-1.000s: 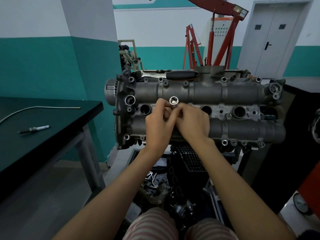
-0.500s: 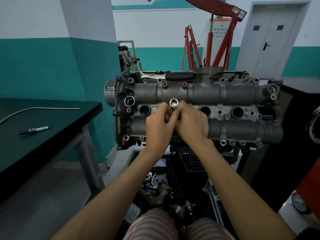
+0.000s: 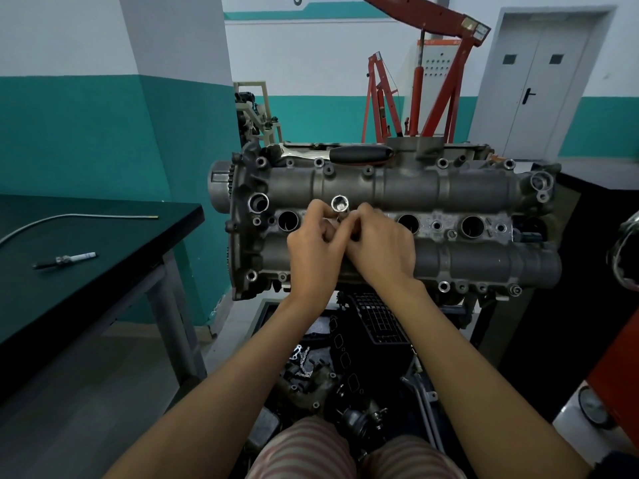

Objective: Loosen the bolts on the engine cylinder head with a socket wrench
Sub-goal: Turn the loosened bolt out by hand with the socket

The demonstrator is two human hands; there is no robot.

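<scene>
**Both hands on one socket at the cylinder head**

Teal-and-white walls close the workshop behind, with one grey double door (image 3: pixel 543 84) at the far right. On the left stands a dark worktop (image 3: pixel 103 243) carrying two things: a long thin metal rod (image 3: pixel 79 217) near its back edge and a small pen-like tool (image 3: pixel 65 260) nearer the front, well apart from each other.

At the centre sits the engine cylinder head (image 3: pixel 449 191), its length running left to right. Three round wells show open along its middle row; whether the hands hide another I cannot tell. One black-handled wrench (image 3: pixel 359 154) lies along the head's far edge, untouched.

Over the middle of the head the left hand (image 3: pixel 311 250) and the right hand (image 3: pixel 383 247) meet, touching each other. Their fingers (image 3: pixel 320 210) are curled round the lower part of one shiny socket (image 3: pixel 340 203), which stands upright with its open end facing up, just above the middle row.

Behind the head rise two red hoist frames (image 3: pixel 446 74). Below the arms, loose dark engine parts (image 3: pixel 318 371) lie in a heap.
</scene>
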